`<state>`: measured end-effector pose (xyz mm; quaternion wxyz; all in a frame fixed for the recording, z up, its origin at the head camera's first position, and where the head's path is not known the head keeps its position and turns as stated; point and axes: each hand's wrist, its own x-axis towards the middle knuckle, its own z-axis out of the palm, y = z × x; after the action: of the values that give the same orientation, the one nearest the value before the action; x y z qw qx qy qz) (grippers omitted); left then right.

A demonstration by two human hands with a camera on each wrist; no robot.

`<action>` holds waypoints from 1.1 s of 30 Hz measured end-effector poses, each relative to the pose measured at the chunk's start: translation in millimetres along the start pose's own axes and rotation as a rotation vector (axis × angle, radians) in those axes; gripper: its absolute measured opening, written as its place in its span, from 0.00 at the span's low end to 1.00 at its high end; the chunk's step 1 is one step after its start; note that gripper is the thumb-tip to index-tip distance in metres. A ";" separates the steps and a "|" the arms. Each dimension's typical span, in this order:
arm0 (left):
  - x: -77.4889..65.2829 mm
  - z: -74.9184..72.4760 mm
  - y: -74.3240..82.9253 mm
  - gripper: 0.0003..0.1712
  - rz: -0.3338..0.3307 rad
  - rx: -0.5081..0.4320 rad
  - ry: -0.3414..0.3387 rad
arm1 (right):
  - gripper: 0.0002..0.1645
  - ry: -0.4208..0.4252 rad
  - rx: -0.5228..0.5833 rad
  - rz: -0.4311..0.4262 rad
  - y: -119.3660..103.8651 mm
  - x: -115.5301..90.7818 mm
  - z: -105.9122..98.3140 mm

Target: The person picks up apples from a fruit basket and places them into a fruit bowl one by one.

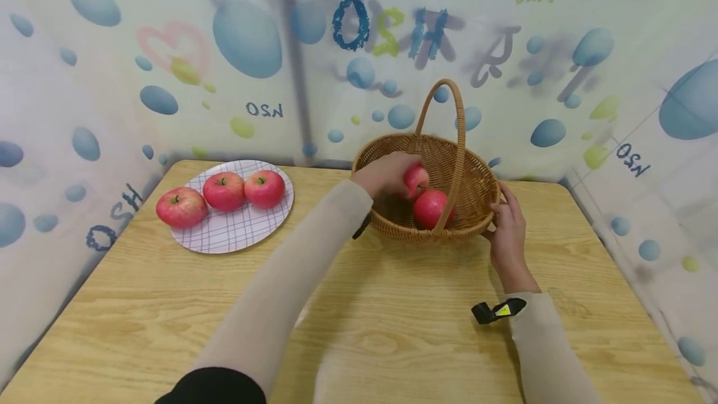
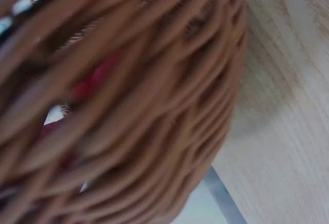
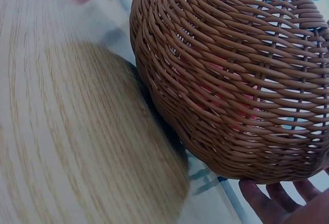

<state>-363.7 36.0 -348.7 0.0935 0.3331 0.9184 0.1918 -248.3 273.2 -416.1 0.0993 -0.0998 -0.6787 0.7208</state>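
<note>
A brown wicker basket (image 1: 475, 195) with an arched handle (image 1: 459, 142) stands at the back of the table. My left hand (image 1: 389, 173) reaches in over its left rim and holds a red apple (image 1: 416, 181); the fingertips are partly hidden. Against that apple lies a second red apple (image 1: 432, 209) on the basket's near side. The right hand (image 1: 509, 235) grips the basket's right end at the rim. Woven wicker (image 2: 154, 106) fills much of the left wrist view, with red showing through gaps. In the right wrist view, fingers (image 3: 262, 201) touch the basket wall (image 3: 226, 70).
To the left, an oval white plate (image 1: 224, 239) with a checked pattern bears three red apples (image 1: 224, 192), the leftmost overhanging its edge. Wood-grain table (image 1: 392, 317) lies beneath everything. A patterned wall covering (image 1: 336, 92) rises behind the table and on both sides.
</note>
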 end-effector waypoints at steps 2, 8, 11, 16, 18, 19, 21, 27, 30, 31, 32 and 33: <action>-3.4 -3.6 -1.1 0.34 0.010 -0.032 0.012 | 0.34 0.001 -0.007 0.004 0.2 -1.0 1.3; -16.2 -13.2 2.3 0.41 -0.001 -0.060 0.035 | 0.34 -0.016 -0.008 0.022 -0.9 -3.7 0.5; -19.9 -14.6 5.5 0.41 0.032 -0.101 0.070 | 0.34 0.000 -0.006 0.016 -3.4 -4.0 -4.3; -34.7 -18.1 -1.2 0.40 0.039 -0.150 0.176 | 0.35 -0.011 0.010 0.017 -5.5 -3.3 -3.5; -45.6 -21.7 -6.4 0.40 0.024 -0.181 0.237 | 0.35 -0.021 0.012 0.019 -5.2 -2.8 -0.2; -50.6 -23.4 -7.1 0.40 0.019 -0.209 0.263 | 0.35 -0.019 0.011 0.018 -5.0 -3.0 -0.4; -61.4 -26.7 -8.2 0.41 0.020 -0.268 0.323 | 0.35 -0.009 0.013 0.015 -4.6 -2.9 -0.6; -102.1 -37.7 -10.5 0.41 -0.005 -0.496 0.487 | 0.35 -0.011 0.023 0.011 -4.1 -2.9 2.0; -125.1 -40.7 -12.5 0.42 -0.018 -0.590 0.553 | 0.35 -0.012 0.015 0.010 -3.0 -2.8 2.9; -132.4 -41.4 -13.5 0.42 -0.019 -0.614 0.571 | 0.35 -0.011 0.009 0.009 -2.8 -2.8 2.7; -139.7 -41.9 -14.5 0.42 -0.020 -0.636 0.586 | 0.35 -0.010 0.003 0.007 -2.7 -2.8 2.5; -146.8 -42.2 -15.5 0.42 -0.023 -0.657 0.600 | 0.35 -0.009 0.000 0.007 -2.8 -2.6 2.0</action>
<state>-273.6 -82.3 -310.4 -0.0741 0.2048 0.7988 0.5607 -246.4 270.8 -413.2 0.0939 -0.0988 -0.6786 0.7218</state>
